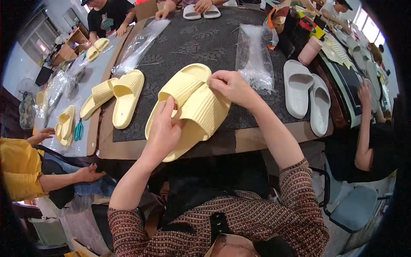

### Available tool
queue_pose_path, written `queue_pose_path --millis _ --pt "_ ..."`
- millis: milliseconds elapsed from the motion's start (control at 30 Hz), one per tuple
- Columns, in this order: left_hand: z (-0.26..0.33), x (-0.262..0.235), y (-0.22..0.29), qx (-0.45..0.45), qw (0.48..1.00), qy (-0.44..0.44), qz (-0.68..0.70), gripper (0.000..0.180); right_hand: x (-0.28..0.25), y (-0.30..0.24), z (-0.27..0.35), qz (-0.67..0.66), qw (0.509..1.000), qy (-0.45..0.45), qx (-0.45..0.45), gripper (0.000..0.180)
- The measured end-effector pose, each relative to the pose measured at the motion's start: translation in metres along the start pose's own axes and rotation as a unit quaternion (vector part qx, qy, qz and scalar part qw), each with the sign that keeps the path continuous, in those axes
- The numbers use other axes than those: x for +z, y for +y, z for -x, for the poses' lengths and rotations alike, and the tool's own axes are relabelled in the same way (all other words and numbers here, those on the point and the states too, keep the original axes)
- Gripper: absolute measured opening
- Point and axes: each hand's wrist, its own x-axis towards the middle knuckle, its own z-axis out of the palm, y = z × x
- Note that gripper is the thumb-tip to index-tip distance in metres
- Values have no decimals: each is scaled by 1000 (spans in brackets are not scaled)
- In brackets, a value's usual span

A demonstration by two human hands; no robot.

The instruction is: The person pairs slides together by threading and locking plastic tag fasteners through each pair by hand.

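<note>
1. Stretching across the middle of the view, the bench (220,144) carries everything within the person's reach, its brown near edge just in front of the body.
2. Covering much of it is a black patterned mat (192,45), perhaps laid there to stop soft footwear sliding or scuffing.
3. Two bundles of clear plastic lie farther in: the left bundle (141,45) slants away, the right bundle (255,53) lies almost straight; their spots seem chosen to leave the centre to the hands.
4. The pale-yellow slippers (207,109) are in both hands, over the near part of the mat, side by side with their ribbed straps upward, which probably makes the straps easy to get at.
5. A loose yellow pair (128,100) lies to the left, its slippers touching; grey slippers (297,90) lie to the right, presumably parted by colour.
6. The left hand (165,128) has its grip partly curled around the straps where the two slippers meet, seemingly to steady both.
7. The right hand (231,88) has its grip drawn into a close pinch at the far edge of the right slipper; whether something small is between the fingertips, I cannot tell.
8. Teal-handled scissors (78,129) lie on the neighbouring surface (87,118), away from the hands.
</note>
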Motion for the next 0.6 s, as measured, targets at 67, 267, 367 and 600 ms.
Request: queue_pose_path --millis 67,267,367,600 --pt "-4 3 0 5 999 -15 -28 36 2 3 -6 21 999 -24 22 28" --pt "-12 11 -10 -33 993 -108 -43 42 16 30 -23 23 999 -5 30 24" --pt "-17 7 -4 -71 988 -132 -24 42 14 50 -33 -44 997 54 38 18" --pt "-47 -12 -12 78 989 5 -124 30 5 17 -45 -233 962 68 123 16"
